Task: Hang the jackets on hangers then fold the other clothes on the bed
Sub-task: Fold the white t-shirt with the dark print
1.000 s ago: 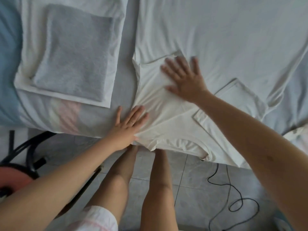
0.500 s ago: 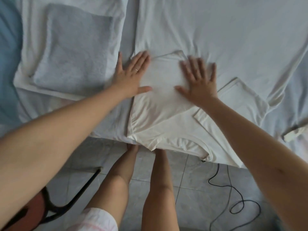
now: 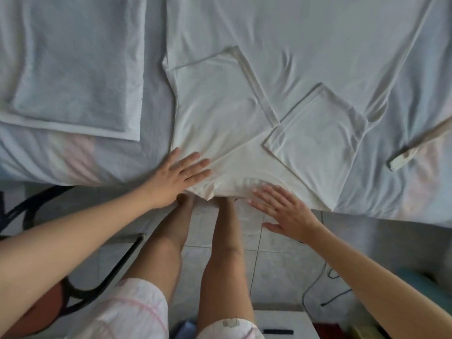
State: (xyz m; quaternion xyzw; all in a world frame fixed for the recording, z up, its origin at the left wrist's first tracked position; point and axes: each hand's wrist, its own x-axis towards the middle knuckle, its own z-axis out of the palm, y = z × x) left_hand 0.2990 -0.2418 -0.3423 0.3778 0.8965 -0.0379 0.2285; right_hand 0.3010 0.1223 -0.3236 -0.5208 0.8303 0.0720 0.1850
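Item 1, white T-shirt (image 3: pixel 220 113): I log it spread on the bed (image 3: pixel 156 133), neck end hanging slightly over the near edge. Both sleeves are folded inward across its body.

Item 2, left hand (image 3: pixel 179 174): flat on the T-shirt's near-left corner, fingers straight and slightly apart, pressing. Half a second ago it lay at the T-shirt's far-left corner; it has swept toward me.

Item 3, right hand (image 3: pixel 286 211): at the T-shirt's near edge, fingers straight and spread, gripping nothing. Its palm is past the hem, over the floor. The fingertips are blurred, so I cannot tell whether they touch cloth. It too was on the upper panel a moment ago.

Item 4, folded stack (image 3: pixel 73 64): left of the T-shirt, apart from it, a grey piece on a white one.

Item 5, pale strap (image 3: pixel 415 148): right of the T-shirt, well apart.

Assessment: the smoothing pass looks finished and the side folds lie flat. I judge the lengthwise fold comes next, taken from this near edge.
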